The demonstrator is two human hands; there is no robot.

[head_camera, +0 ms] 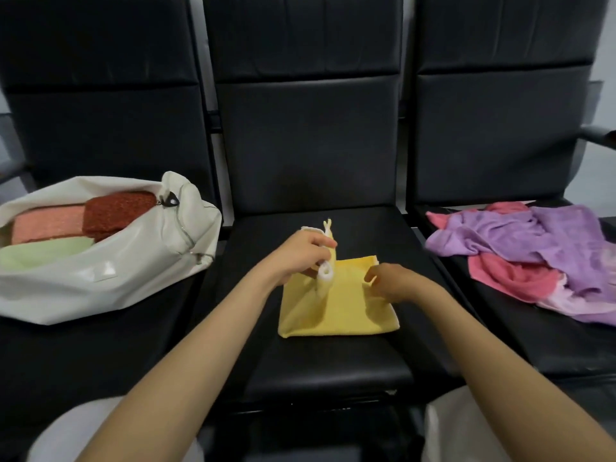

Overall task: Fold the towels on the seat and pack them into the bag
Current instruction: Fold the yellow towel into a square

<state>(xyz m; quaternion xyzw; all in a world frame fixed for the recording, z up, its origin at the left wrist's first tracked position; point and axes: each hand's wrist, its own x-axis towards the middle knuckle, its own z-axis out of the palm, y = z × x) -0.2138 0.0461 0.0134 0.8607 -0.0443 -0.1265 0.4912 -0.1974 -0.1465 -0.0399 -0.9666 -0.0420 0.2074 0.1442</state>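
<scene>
Three black seats (333, 361) stood in a row. A white bag (110, 281) lay open on the left one with folded towels (50, 221) inside, and a loose purple-and-pink heap (550, 248) covered the right. The yellow towel (340, 315) lay half folded mid-cushion on the middle seat; it looked light, soft and limp, best taken by its corners. The left hand (296, 258) pinched a lifted fold, while the right hand (393, 283) curled on the far right edge, seemingly pinching it.

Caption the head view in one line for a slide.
Left hand and right hand pinch a half-folded yellow towel on the middle seat; white bag left, unfolded towels right.
</scene>
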